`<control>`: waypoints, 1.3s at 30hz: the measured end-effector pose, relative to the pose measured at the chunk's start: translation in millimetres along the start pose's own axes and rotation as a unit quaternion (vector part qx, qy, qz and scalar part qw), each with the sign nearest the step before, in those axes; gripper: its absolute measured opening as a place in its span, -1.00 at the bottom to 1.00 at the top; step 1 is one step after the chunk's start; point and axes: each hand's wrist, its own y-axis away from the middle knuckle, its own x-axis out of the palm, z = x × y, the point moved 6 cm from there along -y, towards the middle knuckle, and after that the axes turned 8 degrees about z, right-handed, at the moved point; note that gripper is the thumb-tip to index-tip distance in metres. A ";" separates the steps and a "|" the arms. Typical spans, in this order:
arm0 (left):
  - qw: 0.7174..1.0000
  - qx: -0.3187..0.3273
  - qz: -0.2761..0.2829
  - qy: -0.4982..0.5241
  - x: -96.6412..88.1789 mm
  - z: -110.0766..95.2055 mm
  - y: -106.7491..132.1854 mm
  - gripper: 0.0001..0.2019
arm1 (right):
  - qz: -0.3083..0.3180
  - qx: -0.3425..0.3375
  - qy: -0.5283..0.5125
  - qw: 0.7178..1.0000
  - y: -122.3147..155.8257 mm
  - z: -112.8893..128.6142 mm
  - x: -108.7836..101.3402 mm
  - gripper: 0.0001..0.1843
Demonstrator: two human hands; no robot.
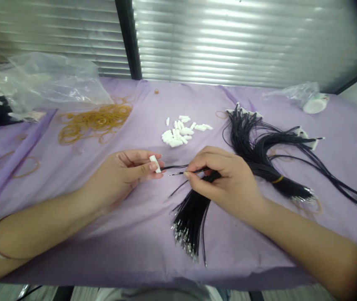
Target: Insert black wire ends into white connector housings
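Note:
My left hand (131, 169) pinches a small white connector housing (155, 164) between thumb and fingers. Black wire runs out of the housing's right side toward my right hand (222, 171). Between its thumb and forefinger, that hand grips a thin black wire (181, 173) whose bare metal tip points left, just short of the housing. Under my right hand lies a bundle of black wires (193, 209) with silvery terminals fanned toward the table's front edge. Beyond both hands sits a loose pile of white connector housings (178, 133).
More black wires (259, 154), some with white connectors, spread at the right. Yellow rubber bands (97, 121) lie in a heap at the left, below a clear plastic bag (53, 79). A white roll (315, 103) stands back right. Purple cloth (118, 251) covers the table.

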 end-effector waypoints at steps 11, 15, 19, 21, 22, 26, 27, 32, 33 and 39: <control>0.968 0.020 0.115 -0.221 20.1 -6.1 10.6 -0.89 | 0.013 0.039 0.031 0.999 -1.3 -0.5 0.8 -0.92; 0.965 0.008 0.139 -0.222 22.4 -3.3 11.3 -0.86 | 0.013 0.033 0.035 0.999 -0.6 -0.3 2.5 -0.93; 0.970 -0.008 0.135 -0.201 21.3 -0.2 11.7 -0.86 | 0.011 0.021 0.053 0.998 0.9 0.2 3.3 -0.96; 0.976 -0.020 0.134 -0.172 21.8 1.5 10.9 -0.88 | 0.009 0.010 0.065 0.998 1.9 1.0 3.6 -0.96; 0.977 -0.026 0.136 -0.162 22.3 2.5 10.4 -0.89 | 0.008 0.003 0.073 0.997 2.4 1.7 3.7 -0.97; 0.982 -0.041 0.135 -0.124 22.8 5.2 9.3 -0.89 | 0.009 -0.026 0.098 0.995 3.7 4.3 3.4 -0.96; 0.984 -0.048 0.132 -0.109 22.4 6.1 9.4 -0.89 | 0.011 -0.036 0.101 0.994 3.8 5.2 3.6 -0.95; 0.986 -0.075 0.135 -0.056 23.1 8.8 10.4 -0.88 | 0.025 -0.074 0.100 0.992 4.6 8.6 6.3 -0.92; 0.986 -0.075 0.139 -0.055 23.5 8.7 10.3 -0.88 | 0.028 -0.076 0.098 0.992 4.7 8.7 7.0 -0.91; 0.986 -0.094 0.131 -0.034 20.9 10.8 9.9 -0.86 | 0.031 -0.057 0.087 0.994 4.3 7.7 8.0 -0.93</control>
